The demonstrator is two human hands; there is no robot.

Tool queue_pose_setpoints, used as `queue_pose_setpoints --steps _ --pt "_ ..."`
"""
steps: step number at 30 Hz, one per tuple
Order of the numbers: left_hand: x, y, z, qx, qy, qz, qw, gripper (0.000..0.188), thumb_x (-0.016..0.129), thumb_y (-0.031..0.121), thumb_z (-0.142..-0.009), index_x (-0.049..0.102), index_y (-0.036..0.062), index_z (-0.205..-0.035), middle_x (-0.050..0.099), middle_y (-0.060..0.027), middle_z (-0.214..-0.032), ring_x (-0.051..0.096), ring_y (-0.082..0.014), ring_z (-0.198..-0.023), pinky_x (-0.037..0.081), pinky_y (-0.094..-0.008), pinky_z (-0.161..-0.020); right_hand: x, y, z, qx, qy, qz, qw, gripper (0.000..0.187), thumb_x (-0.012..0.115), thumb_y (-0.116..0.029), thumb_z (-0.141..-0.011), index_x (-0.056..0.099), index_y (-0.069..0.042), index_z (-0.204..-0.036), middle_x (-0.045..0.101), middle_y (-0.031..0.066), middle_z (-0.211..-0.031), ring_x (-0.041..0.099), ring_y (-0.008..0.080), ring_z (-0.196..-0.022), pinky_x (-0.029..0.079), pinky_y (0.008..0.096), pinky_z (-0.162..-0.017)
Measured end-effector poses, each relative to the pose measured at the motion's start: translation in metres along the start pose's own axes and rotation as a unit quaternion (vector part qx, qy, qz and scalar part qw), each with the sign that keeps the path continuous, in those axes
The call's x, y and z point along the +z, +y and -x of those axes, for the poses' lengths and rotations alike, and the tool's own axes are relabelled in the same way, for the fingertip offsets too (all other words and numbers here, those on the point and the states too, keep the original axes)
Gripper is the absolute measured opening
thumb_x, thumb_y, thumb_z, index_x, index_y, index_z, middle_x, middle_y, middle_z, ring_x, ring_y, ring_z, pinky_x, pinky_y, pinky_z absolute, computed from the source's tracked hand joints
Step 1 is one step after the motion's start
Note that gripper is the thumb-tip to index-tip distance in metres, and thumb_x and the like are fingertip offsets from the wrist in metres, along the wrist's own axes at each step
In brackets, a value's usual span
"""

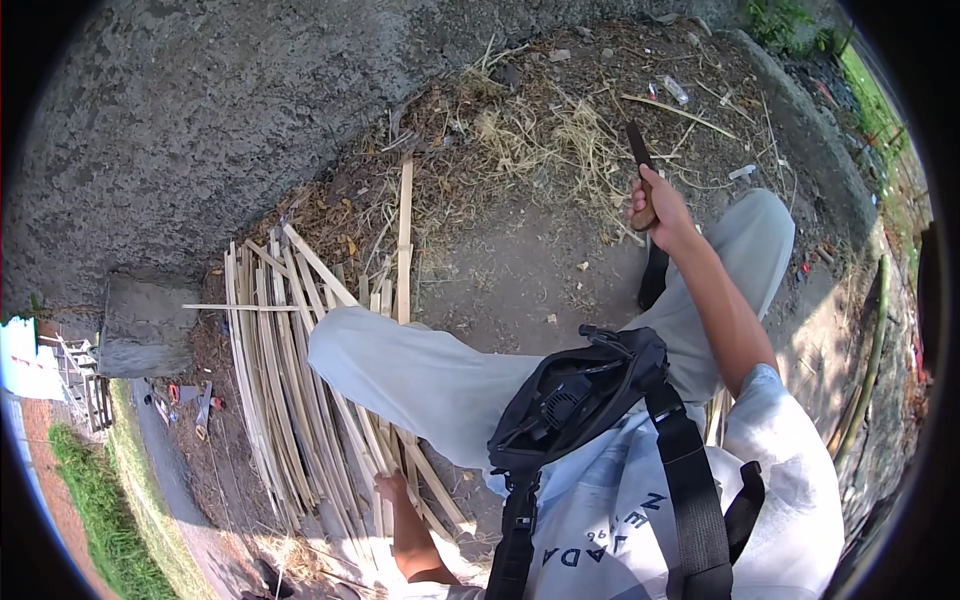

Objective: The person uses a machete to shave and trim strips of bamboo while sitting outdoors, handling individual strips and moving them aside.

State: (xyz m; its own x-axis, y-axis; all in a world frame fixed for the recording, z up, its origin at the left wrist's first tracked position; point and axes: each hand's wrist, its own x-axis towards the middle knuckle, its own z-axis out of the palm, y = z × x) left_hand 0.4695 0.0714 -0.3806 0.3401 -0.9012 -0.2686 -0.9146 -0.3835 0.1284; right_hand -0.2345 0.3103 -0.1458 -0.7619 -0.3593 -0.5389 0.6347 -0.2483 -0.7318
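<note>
Apparently in hand: selecting or steadying a strip at the strip pile (290, 370), with the knife (640, 147) held ready; judged from the posture of both hands.
Next move: would seem to call for one strip gripped securely, separated from its neighbours and brought within the knife's reach, the blade kept clear of the leg.
Left hand (392, 488): at the near, right-hand end of the pile, touching or just above it; fingers too small and shaded to tell whether they pinch a strip.
Right hand (660, 208): fingers wrapped around the knife's handle, well apart from the pile, to its right and beyond its near end.
Knife blade: dark, pointing away from the person, touching no strip.
Strips: long, pale, lying roughly side by side; the near right ends lie directly at the left hand, none at the right.
Left trouser leg (410, 370): covers part of the pile's right side.
Crosswise strip (240, 307): laid over the pile's far left portion.
Shavings (530, 140): scattered beyond the pile, to its right.
</note>
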Motion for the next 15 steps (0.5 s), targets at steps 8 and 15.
queue_pose_setpoints --steps 8,15 --pt "-0.006 -0.002 0.016 0.04 0.087 -0.006 0.995 0.086 0.075 0.027 -0.072 0.03 0.008 -0.142 0.034 -0.0224 -0.139 0.041 -0.0449 -0.122 0.037 -0.0515 -0.103 0.014 0.0 0.009 0.004 0.004 0.023 1.0 0.03 0.052 -0.034 -0.097 0.047 -0.01 -0.08 0.04 -0.0022 -0.06 0.04 0.0112 -0.051 0.044 0.0311 -0.055" --pt "-0.019 -0.011 -0.025 0.089 0.036 -0.022 0.995 0.087 0.077 0.039 -0.069 0.041 -0.0012 -0.137 0.048 -0.0258 -0.134 0.043 -0.04 -0.126 0.036 -0.0461 -0.106 0.009 0.002 0.002 0.02 -0.002 0.023 1.0 0.029 0.052 -0.034 -0.097 0.047 -0.01 -0.08 0.04 -0.0027 -0.058 0.04 0.0102 -0.051 0.042 0.0293 -0.055"
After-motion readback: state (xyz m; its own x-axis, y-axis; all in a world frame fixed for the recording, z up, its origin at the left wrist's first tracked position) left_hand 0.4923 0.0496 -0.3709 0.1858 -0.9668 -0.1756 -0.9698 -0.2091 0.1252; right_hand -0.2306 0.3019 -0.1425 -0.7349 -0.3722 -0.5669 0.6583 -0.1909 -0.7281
